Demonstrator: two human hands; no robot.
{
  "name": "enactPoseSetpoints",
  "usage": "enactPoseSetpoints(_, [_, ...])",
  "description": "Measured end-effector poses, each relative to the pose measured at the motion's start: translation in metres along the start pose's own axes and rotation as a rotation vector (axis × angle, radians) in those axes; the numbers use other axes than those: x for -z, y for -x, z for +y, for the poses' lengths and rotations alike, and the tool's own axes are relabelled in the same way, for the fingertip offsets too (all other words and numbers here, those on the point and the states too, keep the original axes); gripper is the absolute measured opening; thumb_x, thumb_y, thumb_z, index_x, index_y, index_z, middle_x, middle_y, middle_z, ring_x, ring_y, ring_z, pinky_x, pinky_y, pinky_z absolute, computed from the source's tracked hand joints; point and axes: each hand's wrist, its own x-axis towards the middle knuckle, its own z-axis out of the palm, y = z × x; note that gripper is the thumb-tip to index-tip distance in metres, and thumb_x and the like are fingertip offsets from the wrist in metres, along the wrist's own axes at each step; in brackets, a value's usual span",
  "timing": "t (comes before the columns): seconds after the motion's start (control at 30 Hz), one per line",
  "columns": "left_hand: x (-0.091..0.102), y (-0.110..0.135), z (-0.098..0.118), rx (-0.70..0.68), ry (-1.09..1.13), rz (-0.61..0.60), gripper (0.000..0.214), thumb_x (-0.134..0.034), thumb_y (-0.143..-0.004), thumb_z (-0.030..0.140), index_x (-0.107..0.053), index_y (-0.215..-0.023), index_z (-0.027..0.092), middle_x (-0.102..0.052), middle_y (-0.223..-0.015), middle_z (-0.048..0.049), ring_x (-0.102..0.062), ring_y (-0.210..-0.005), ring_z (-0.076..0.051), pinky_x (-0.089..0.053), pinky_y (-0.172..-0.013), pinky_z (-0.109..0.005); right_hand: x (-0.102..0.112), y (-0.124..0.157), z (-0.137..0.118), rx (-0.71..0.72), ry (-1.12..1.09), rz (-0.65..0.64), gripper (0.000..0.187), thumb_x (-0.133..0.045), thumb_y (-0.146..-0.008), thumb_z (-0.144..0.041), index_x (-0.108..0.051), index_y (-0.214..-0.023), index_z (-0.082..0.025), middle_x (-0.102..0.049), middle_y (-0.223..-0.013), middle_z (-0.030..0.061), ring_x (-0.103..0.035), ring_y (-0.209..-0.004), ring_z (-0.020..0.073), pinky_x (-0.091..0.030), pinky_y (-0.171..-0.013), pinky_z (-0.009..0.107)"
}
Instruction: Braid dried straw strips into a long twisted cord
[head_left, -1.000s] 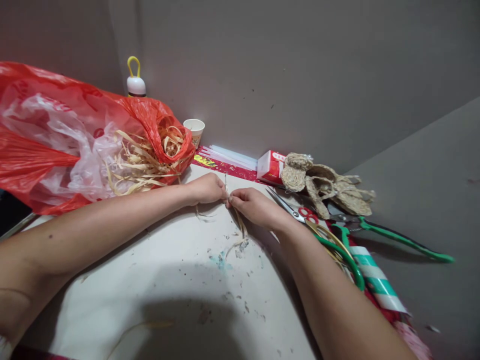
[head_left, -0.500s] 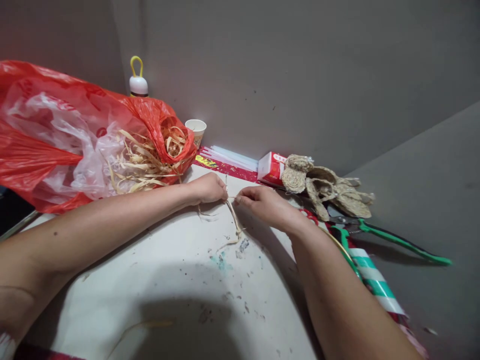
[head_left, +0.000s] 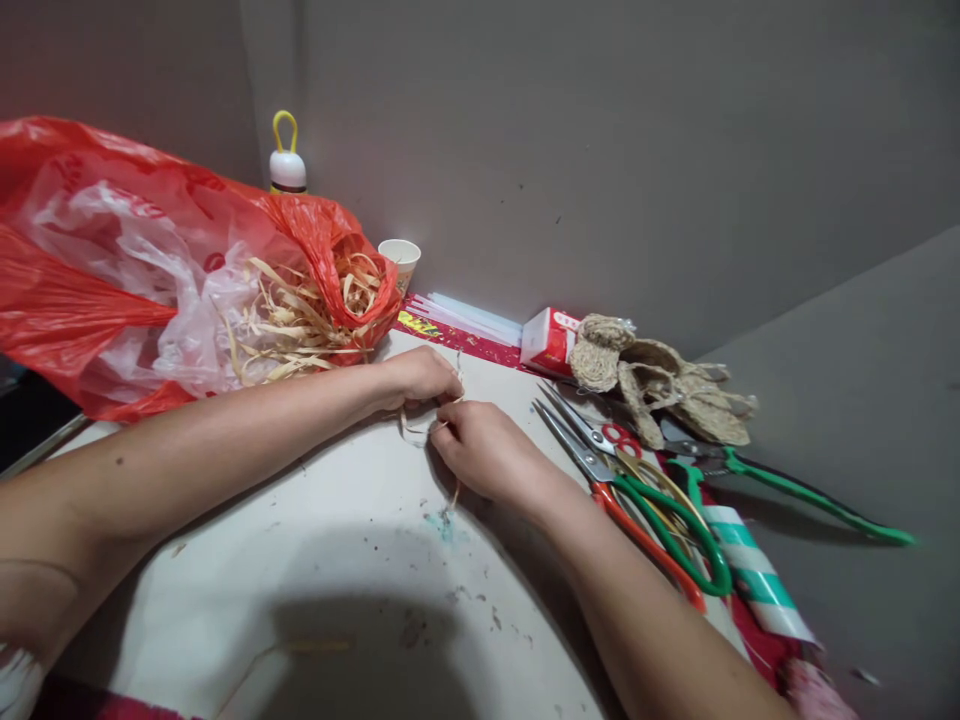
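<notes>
My left hand (head_left: 426,378) is closed at the middle of the white tabletop, its fingertips pinching a thin raffia strand (head_left: 409,432) that loops out below the fingers. A thin upright end shows just above the fingertips. Close beside it, my right hand (head_left: 480,445) is closed on the same strand work, fingers turned down and inward. One end of the strand hangs out below the right hand, near a teal stain on the table. The exact crossing of the strands between the hands is hidden by my fingers.
At left lies a red plastic bag (head_left: 315,225) spilling raffia (head_left: 289,315). Behind stand a paper cup (head_left: 401,262), a bottle (head_left: 288,170) and glue sticks (head_left: 472,322). At right are a red box (head_left: 551,340), woven straw pieces (head_left: 652,370), scissors (head_left: 600,468), green-handled pliers (head_left: 810,487) and striped tape (head_left: 757,570).
My right hand has moved left and down, close against the left, carrying the strand and covering its hanging part. The scissors at right have come into view from behind my forearm.
</notes>
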Motion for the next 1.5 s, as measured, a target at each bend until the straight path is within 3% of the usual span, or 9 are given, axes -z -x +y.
enactPoseSetpoints(0.23, [0.003, 0.003, 0.004, 0.067, 0.115, -0.062, 0.012, -0.053, -0.068, 0.013, -0.056, -0.056, 0.014, -0.042, -0.043, 0.0049, -0.024, -0.034, -0.004, -0.013, -0.038, -0.022, -0.002, 0.023, -0.033, 0.134, 0.316, -0.039, 0.026, -0.04, -0.082, -0.017, -0.065, -0.082, -0.012, -0.068, -0.074, 0.0161, -0.06, -0.063, 0.0216, -0.034, -0.056, 0.03])
enactPoseSetpoints(0.4, [0.005, 0.005, 0.006, 0.093, 0.205, -0.061, 0.012, -0.055, -0.07, 0.013, -0.057, -0.058, 0.012, -0.041, -0.041, 0.0054, -0.022, -0.033, -0.003, -0.011, -0.038, -0.021, 0.026, 0.04, -0.031, 0.38, -0.24, -0.304, 0.033, -0.052, -0.081, -0.04, -0.06, -0.06, -0.017, -0.057, -0.053, 0.0021, -0.048, -0.049, 0.0118, -0.033, -0.048, 0.023])
enactPoseSetpoints(0.43, [0.005, 0.005, 0.006, 0.094, 0.225, -0.064, 0.012, -0.055, -0.07, 0.012, -0.056, -0.058, 0.012, -0.041, -0.041, 0.0054, -0.022, -0.033, -0.003, -0.011, -0.038, -0.021, 0.032, 0.037, -0.022, 0.314, -0.409, -0.269, 0.036, -0.051, -0.082, -0.044, -0.058, -0.059, -0.017, -0.054, -0.051, 0.0008, -0.047, -0.047, 0.0109, -0.033, -0.045, 0.022])
enactPoseSetpoints(0.57, [0.006, 0.006, 0.006, 0.073, 0.266, -0.085, 0.012, -0.056, -0.072, 0.014, -0.057, -0.06, 0.012, -0.037, -0.04, 0.0066, -0.022, -0.034, -0.003, -0.011, -0.037, -0.02, 0.037, 0.002, 0.024, -0.103, -0.803, 0.461, 0.028, -0.055, -0.079, -0.038, -0.054, -0.06, -0.017, -0.055, -0.054, 0.0013, -0.045, -0.043, 0.0092, -0.036, -0.042, 0.021])
enactPoseSetpoints(0.73, [0.005, 0.004, 0.001, 0.033, 0.287, -0.087, 0.01, -0.058, -0.07, 0.016, -0.055, -0.06, 0.014, -0.041, -0.044, 0.0065, -0.022, -0.034, -0.002, -0.011, -0.037, -0.021, 0.015, -0.023, 0.043, -0.286, -1.104, 0.05, 0.017, -0.057, -0.077, -0.026, -0.055, -0.064, -0.016, -0.058, -0.057, 0.0043, -0.053, -0.049, 0.0118, -0.045, -0.047, 0.022])
enactPoseSetpoints(0.83, [0.004, 0.004, -0.002, -0.002, 0.261, -0.073, 0.011, -0.056, -0.07, 0.015, -0.052, -0.059, 0.015, -0.038, -0.042, 0.0071, -0.022, -0.033, -0.003, -0.011, -0.037, -0.021, 0.01, -0.02, 0.037, -0.265, -1.137, -0.122, 0.02, -0.052, -0.079, -0.028, -0.052, -0.064, -0.015, -0.048, -0.046, -0.0019, -0.034, -0.034, 0.0051, -0.026, -0.033, 0.017])
enactPoseSetpoints(0.93, [0.002, 0.004, -0.002, -0.019, 0.235, -0.056, 0.012, -0.054, -0.07, 0.014, -0.051, -0.058, 0.015, -0.04, -0.043, 0.0067, -0.023, -0.032, -0.003, -0.011, -0.037, -0.021, 0.012, -0.019, 0.038, -0.212, -1.157, -0.172, 0.021, -0.053, -0.077, -0.029, -0.046, -0.062, -0.016, -0.033, -0.044, -0.0086, -0.018, -0.035, 0.0022, -0.01, -0.033, 0.016])
enactPoseSetpoints(1.17, [0.005, 0.005, -0.001, -0.082, 0.153, -0.141, 0.014, -0.05, -0.074, 0.016, -0.052, -0.06, 0.014, -0.042, -0.048, 0.0053, -0.024, -0.032, -0.003, -0.013, -0.036, -0.022, 0.015, -0.023, 0.054, -0.17, -1.043, -0.278, 0.02, -0.054, -0.075, -0.033, -0.053, -0.067, -0.015, -0.025, -0.047, -0.01, -0.014, -0.039, 0.0036, -0.005, -0.037, 0.02])
enactPoseSetpoints(1.5, [0.005, 0.006, -0.004, -0.257, -0.161, -0.013, 0.012, -0.053, -0.071, 0.018, -0.052, -0.059, 0.016, -0.038, -0.046, 0.0063, -0.031, -0.04, -0.005, -0.023, -0.043, -0.019, 0.008, -0.026, 0.058, -0.171, -1.202, -0.338, 0.023, -0.054, -0.071, -0.026, -0.042, -0.054, -0.017, -0.028, -0.043, -0.0091, -0.015, -0.036, 0.0027, -0.006, -0.036, 0.019])
